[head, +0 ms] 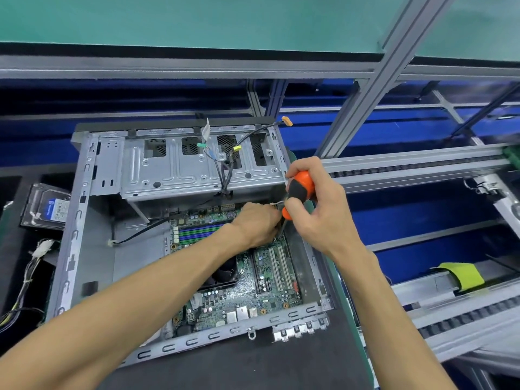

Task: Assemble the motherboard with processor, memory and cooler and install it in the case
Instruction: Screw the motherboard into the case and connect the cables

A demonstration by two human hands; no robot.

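Fingers of the right hand (312, 209) curl around one orange screwdriver (300, 190); the left hand (257, 225) pinches near its tip, what it holds hidden.
One motherboard (253, 280) lies inside the open case (92, 209), mid-frame, on the dark surface (253, 367). It looks stiff but fragile, best handled by its edges. One hard drive (46, 206) sits at left.

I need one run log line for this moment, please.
step: screwing motherboard in case | right hand: grips screwdriver | left hand: at tip, grasp hidden | cooler: mounted
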